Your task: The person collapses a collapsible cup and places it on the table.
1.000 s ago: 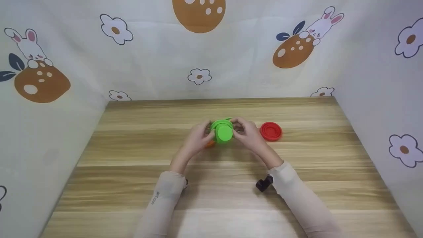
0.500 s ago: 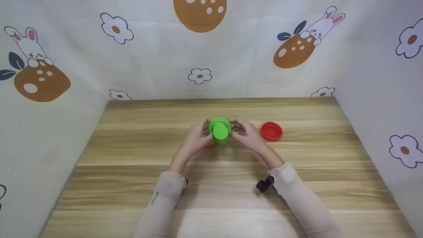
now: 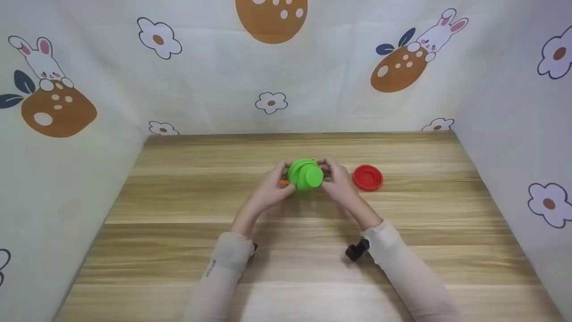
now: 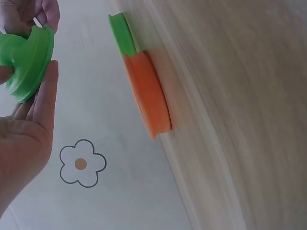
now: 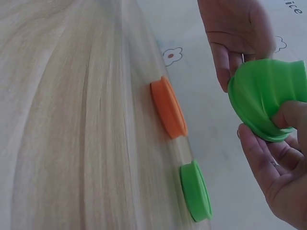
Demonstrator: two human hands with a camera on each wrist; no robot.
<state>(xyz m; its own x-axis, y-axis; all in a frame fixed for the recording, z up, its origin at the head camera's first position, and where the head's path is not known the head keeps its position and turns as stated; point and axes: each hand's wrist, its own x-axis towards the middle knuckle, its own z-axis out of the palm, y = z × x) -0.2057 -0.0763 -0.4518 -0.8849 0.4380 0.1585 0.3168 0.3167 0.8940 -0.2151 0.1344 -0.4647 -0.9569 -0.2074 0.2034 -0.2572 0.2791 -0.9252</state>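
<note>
Both hands hold a green collapsible cup above the table, partly extended and tilted with its closed base toward the right in the head view. My left hand grips it at the left, thumb on the near side and fingers behind the wide rim. From the right, my right hand pinches it; in the right wrist view its thumb presses the ridged wall of the cup. On the table below lie a flattened orange cup and a flattened green cup, mostly hidden by the hands in the head view.
A flattened red cup with concentric rings lies to the right of my right hand. The wooden table ends at a printed cloth backdrop at the back and both sides.
The cup shifted a little left, then back right. Its base, which faced the head camera, has turned toward the right. The hands moved slightly with it. The red cup stayed put.
</note>
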